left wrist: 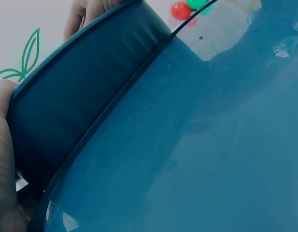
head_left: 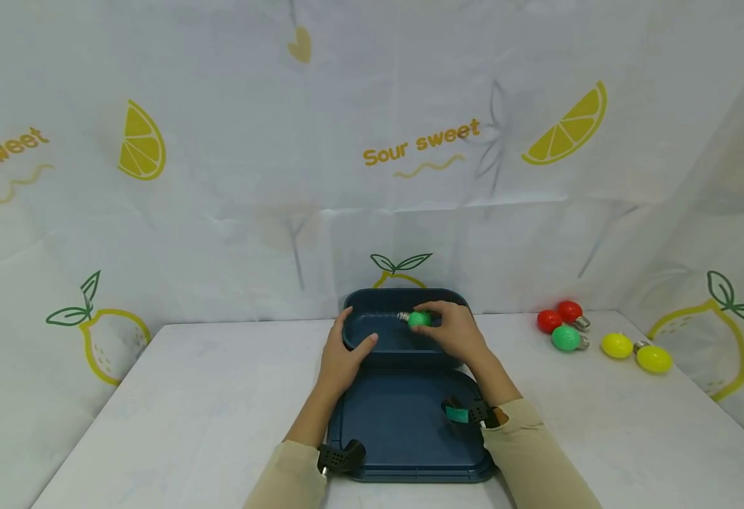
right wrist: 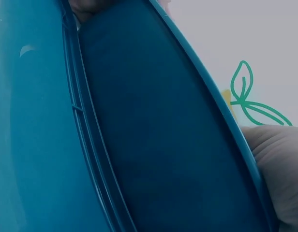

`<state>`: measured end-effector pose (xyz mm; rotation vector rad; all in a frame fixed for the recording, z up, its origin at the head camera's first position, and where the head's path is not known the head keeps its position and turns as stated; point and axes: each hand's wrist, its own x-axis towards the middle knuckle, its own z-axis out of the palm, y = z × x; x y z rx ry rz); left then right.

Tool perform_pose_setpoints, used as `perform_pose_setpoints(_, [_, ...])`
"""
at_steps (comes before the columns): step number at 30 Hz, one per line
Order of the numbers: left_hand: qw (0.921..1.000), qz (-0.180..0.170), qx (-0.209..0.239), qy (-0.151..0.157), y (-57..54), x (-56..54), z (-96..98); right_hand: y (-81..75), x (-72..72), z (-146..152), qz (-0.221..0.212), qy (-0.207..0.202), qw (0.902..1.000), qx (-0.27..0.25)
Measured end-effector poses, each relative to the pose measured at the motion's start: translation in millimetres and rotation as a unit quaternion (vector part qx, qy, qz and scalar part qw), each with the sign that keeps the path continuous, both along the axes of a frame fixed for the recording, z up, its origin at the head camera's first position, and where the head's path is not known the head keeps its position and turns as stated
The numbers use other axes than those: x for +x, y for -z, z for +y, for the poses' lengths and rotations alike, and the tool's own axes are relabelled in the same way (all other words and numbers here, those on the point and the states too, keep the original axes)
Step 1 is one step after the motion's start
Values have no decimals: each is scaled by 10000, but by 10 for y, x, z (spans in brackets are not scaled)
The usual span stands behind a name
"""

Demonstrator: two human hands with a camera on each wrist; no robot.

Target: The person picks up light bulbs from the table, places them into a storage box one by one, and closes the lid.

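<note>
A green light bulb (head_left: 419, 319) with a metal screw base is pinched between the thumb and fingers of my right hand (head_left: 453, 331). Bulb and fingers are over the inside of a dark blue box (head_left: 403, 360), the bulb's base pointing left. My left hand (head_left: 341, 357) holds the box at its near left corner, the thumb at the front rim and the fingers along the left side. In front of the box lies its flat blue lid (head_left: 410, 424), beneath both wrists. Both wrist views show mostly the box's front wall (left wrist: 91, 82) and the lid (right wrist: 33, 121); the bulb is hidden there.
On the table's right side lie several more bulbs: two red bulbs (head_left: 549, 322), a green bulb (head_left: 565, 338) and two yellow bulbs (head_left: 654, 359). A white sheet (head_left: 251, 177) with lemon prints hangs behind the white table (head_left: 219, 410).
</note>
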<state>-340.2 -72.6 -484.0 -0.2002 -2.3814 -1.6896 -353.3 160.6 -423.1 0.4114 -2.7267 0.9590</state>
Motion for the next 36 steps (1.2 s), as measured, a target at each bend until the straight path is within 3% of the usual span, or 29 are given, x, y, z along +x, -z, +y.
perform_pose_setpoints(8, [10000, -30, 57, 35, -5, 7, -2, -35, -1, -22, -402, 120, 9984, 380])
perform_pose_setpoints(36, [10000, -5, -6, 58, 7, -2, -9, -27, -18, -27, -454, 188, 9977, 477])
